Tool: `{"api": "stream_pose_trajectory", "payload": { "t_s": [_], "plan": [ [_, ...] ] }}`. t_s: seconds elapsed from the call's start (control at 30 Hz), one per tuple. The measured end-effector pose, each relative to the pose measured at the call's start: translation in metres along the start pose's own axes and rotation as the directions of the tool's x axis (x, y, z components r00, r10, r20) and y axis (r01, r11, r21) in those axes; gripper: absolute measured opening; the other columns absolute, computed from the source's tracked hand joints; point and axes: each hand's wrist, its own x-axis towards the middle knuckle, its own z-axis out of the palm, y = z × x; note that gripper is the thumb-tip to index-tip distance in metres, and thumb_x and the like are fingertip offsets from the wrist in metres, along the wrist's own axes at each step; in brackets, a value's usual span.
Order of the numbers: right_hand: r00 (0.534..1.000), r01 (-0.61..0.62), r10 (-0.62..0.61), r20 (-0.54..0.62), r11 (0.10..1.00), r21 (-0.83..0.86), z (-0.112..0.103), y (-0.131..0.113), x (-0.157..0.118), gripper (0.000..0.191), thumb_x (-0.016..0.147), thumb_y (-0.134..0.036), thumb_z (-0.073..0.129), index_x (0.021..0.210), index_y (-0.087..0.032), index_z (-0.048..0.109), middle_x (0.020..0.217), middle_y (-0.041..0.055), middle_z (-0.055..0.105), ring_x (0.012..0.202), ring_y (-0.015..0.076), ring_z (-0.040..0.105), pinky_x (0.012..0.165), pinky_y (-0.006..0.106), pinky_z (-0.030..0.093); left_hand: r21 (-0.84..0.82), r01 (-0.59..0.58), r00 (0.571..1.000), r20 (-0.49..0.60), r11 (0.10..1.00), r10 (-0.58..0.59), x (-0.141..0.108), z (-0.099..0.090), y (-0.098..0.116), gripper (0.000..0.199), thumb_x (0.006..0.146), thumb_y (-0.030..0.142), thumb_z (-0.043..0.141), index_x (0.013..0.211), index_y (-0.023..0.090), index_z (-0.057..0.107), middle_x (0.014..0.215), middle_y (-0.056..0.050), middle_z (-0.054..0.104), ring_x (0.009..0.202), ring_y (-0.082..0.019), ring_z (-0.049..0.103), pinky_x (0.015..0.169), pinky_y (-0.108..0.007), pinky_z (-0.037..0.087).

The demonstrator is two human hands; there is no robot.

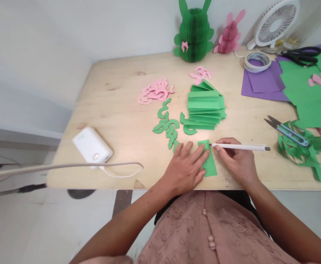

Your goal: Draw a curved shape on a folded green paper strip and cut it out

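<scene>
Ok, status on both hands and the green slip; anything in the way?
Left hand flat, partly covering green slip. Right hand holding white pen, tip near slip's upper right corner. Green strips just beyond, apart.

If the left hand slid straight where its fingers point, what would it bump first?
Probably the curved green paper cutout just ahead of the left hand, then maybe the pile of green paper strips.
</scene>
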Motion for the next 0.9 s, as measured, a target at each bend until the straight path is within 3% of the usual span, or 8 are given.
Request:
{"api": "stream_pose_trajectory", "payload": {
  "t_s": [0.43, 0.9],
  "plan": [
    [1.000, -0.013, 0.013, -0.008, 1.000, 0.005, 0.005, 0.001, 0.002, 0.017, 0.082, -0.035, 0.060, 0.080, -0.019, 0.065, 0.070, 0.0017, 0.067, 0.053, 0.0127, 0.056, 0.050, 0.024, 0.044, -0.003, 0.002, 1.000, -0.010, 1.000, -0.002, 0.000, 0.000, 0.000, 0.053, 0.095, 0.044, 0.039, 0.142, 0.021, 0.042, 0.150, -0.004, 0.039, 0.132, -0.035, 0.033, 0.108, -0.053, 0.025],
    [0.998, -0.014, 0.011, -0.061, 0.999, -0.041, -0.004, 0.001, -0.014, 0.018, 0.082, -0.037, 0.059, 0.077, -0.021, 0.064, 0.072, 0.0025, 0.069, 0.058, 0.0157, 0.060, 0.055, 0.027, 0.049, -0.005, 0.001, 1.000, -0.005, 1.000, -0.001, 0.000, 0.000, 0.000, 0.052, 0.094, 0.044, 0.041, 0.142, 0.022, 0.044, 0.149, -0.004, 0.041, 0.131, -0.035, 0.034, 0.108, -0.053, 0.025]
  ]
}}
